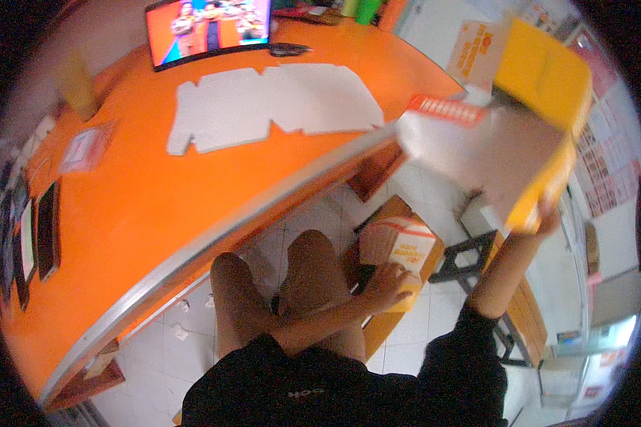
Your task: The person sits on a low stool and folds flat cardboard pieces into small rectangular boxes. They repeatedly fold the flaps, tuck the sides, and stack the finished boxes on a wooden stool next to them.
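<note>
My right hand [546, 215] is raised at the right, its fingers closed on the lower edge of a large unfolded cardboard carton [488, 146]. The carton has a pale inner side, yellow flaps and a red strip, and motion blurs it a little. My left hand [390, 286] rests on a stack of folded cartons [395, 244] on the wooden bench beside my legs, fingers lying over the white and yellow card. Another flat carton blank [274, 107], plain side up, lies on the orange table [192, 185].
A lit screen [210, 28] stands at the table's far side, with a small dark object [290, 50] near it. Phone-like dark items [48, 231] lie at the left. The table's metal edge [214, 238] runs past my knees. A wooden bench [523, 306] stands at the right.
</note>
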The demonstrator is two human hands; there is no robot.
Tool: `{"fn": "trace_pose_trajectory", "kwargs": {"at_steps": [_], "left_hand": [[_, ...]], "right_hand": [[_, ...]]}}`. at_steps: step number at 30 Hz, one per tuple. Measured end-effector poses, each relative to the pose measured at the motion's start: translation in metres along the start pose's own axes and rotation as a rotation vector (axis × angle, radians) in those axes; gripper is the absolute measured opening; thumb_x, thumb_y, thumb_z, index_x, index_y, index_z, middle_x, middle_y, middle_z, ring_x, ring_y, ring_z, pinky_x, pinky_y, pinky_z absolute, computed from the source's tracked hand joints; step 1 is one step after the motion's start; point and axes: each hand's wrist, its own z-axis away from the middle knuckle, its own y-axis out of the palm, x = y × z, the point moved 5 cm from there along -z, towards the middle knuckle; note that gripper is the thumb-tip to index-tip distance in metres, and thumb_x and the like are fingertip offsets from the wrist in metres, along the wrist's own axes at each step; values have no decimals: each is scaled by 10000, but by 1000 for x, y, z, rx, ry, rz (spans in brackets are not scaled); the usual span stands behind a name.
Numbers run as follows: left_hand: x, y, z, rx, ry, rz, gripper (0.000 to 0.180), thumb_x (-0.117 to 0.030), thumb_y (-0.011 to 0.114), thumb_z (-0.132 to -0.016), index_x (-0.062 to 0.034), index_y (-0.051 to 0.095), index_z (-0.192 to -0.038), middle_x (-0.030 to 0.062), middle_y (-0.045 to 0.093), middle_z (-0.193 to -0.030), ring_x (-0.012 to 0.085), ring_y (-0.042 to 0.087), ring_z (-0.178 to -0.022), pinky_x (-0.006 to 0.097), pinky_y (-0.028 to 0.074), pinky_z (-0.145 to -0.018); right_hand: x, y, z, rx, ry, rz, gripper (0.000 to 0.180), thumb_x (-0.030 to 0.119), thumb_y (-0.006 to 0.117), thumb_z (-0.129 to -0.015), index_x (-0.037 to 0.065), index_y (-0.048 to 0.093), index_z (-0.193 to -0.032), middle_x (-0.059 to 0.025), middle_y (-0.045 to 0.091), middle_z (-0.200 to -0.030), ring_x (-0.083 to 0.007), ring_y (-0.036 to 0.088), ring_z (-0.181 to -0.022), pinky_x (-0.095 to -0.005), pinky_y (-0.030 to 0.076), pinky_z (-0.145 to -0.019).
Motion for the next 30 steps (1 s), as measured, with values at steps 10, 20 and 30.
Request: {"fn": "trace_pose_trajectory", "kwargs": {"at_steps": [10, 20, 30], "left_hand": [[-101, -89, -5, -136, -286, 2056, 608, -482, 543, -867, -46, 417, -1271, 104, 514, -1238, 234, 512, -1126, 387, 404, -961], [47, -93, 107, -395, -846, 1166, 444, -78, 592, -775, 5, 466, -1192, 139, 605, -1025, 249, 607, -931, 388, 483, -844], [117, -113, 171, -424, -782, 631, 569, -429, 490, -891, -25, 392, -1280, 170, 496, -1202, 247, 467, -1143, 357, 416, -921]], "right_hand": [[-70, -18, 334, -266, 409, -558, 884, 129, 655, -731, 120, 81, -1402, -90, 417, -1185, -222, 501, -942, -400, 475, -825], [-28, 77, 313, 88, 819, -240, 487, 309, 571, -889, -10, 437, -1231, -150, 479, -1231, -255, 462, -1134, -389, 390, -937], [-14, 150, 337, 1028, -253, 675, 391, 141, 646, -697, 75, 562, -1073, -133, 528, -1199, -367, 311, -1292, -595, 184, -1056]]}}
